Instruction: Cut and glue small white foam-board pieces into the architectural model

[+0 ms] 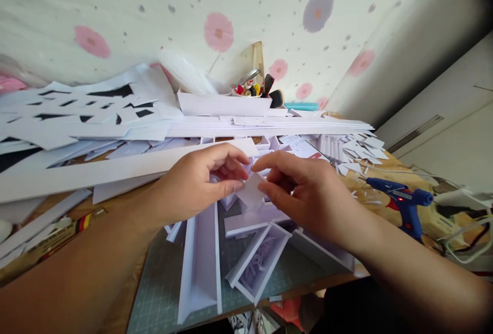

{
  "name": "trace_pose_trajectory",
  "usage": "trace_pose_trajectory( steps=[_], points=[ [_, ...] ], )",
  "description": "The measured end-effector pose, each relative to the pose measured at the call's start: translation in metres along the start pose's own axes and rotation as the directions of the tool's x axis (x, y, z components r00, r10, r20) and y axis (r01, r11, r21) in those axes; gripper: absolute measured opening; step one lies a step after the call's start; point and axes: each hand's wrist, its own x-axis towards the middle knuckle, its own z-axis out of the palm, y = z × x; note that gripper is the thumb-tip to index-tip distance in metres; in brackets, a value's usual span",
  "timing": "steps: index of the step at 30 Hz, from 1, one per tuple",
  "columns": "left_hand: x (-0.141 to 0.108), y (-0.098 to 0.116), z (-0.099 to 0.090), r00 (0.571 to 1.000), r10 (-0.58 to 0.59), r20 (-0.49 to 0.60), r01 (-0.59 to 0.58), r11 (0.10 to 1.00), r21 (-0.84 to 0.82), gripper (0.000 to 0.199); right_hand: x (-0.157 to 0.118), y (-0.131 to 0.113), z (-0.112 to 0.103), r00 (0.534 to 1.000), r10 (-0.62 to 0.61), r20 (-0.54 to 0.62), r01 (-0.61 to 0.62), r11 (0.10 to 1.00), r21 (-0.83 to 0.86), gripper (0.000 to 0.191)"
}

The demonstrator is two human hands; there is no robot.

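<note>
A small white card piece (252,191) is held up above the middle of the work area, tilted with one corner upward. My right hand (304,190) pinches its right edge between thumb and fingers. On the other side, the curled fingertips and thumb of my left hand (200,180) meet at its left edge. Below the hands lie white card parts on a green cutting mat (154,282): a long open channel (200,267), a small open box (262,262) with thin paper strips inside, and a flat-topped piece (246,221).
A blue glue gun (404,198) with a lit red light stands at the right, its cable nearby. White sheets with cutouts (77,103) are piled at the left. Long strips (269,126) and a white tool box (223,104) line the back. Small card scraps (362,149) lie right.
</note>
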Motion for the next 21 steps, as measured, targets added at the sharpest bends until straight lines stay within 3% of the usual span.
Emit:
trace_pose_trajectory(
  steps=[3, 10, 15, 21],
  points=[
    [0.0, -0.003, -0.005, 0.996, 0.005, 0.087, -0.002, 0.999, -0.037, 0.039, -0.004, -0.006, 0.009, 0.999, -0.042, 0.014, 0.043, 0.994, -0.101, 0.02],
    [0.004, -0.011, -0.011, 0.974, 0.016, 0.226, -0.047, 0.99, 0.133, 0.048, -0.008, -0.008, 0.027, 0.979, -0.062, 0.196, 0.102, 0.975, -0.199, 0.015],
    [0.005, -0.011, -0.014, 0.96, -0.059, 0.275, 0.004, 0.98, 0.197, 0.041, -0.006, -0.008, 0.029, 0.949, -0.045, 0.312, 0.118, 0.968, -0.222, 0.009],
    [0.008, -0.014, -0.013, 0.95, -0.149, 0.274, 0.087, 0.97, 0.226, 0.029, -0.001, -0.012, 0.03, 0.881, -0.016, 0.473, 0.188, 0.929, -0.318, 0.008]
  ],
)
